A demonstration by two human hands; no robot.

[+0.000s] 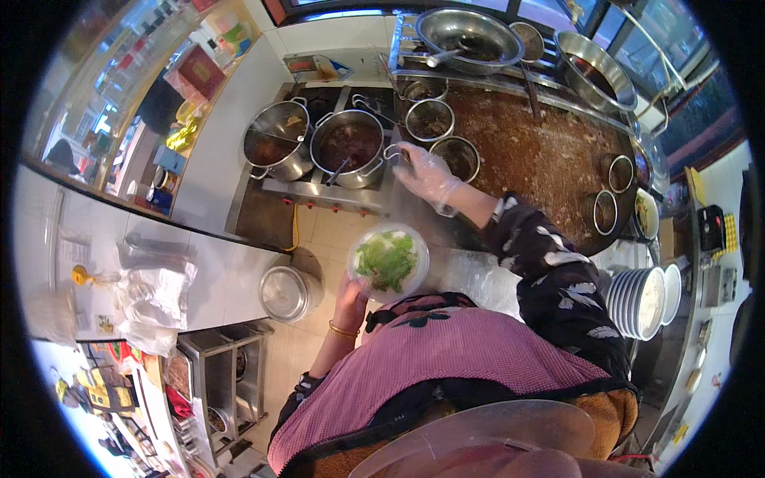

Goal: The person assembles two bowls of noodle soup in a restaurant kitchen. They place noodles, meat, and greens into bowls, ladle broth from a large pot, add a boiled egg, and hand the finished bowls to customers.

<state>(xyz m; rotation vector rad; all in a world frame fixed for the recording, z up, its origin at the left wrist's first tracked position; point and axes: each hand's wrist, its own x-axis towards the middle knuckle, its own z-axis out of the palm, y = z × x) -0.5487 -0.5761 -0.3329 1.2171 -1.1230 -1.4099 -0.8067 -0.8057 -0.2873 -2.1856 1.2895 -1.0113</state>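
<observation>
My left hand (356, 296), a bracelet on its wrist, is closed on the rim and side of a clear plastic bowl (421, 280). Green leafy lettuce (386, 261) lies inside it. In a clear plastic glove, my right hand (428, 175) reaches out beside the stove. Its fingers are closed around a thin metal handle whose hooked end (390, 151) sticks out past them; what the handle belongs to is hidden. Just beyond that hand stands a round metal container (470, 149). Left of it sits a pot of dark red broth (347, 143) with a dark-handled ladle (339, 170).
A second stockpot (263, 151) stands on the stove. The brown-stained worktop (542, 159) holds metal rings (606, 212) and another metal container (430, 119). Large basins (470, 36) line the back. Stacked plates (637, 301) stand right; a lidded bucket (284, 293) stands on the floor.
</observation>
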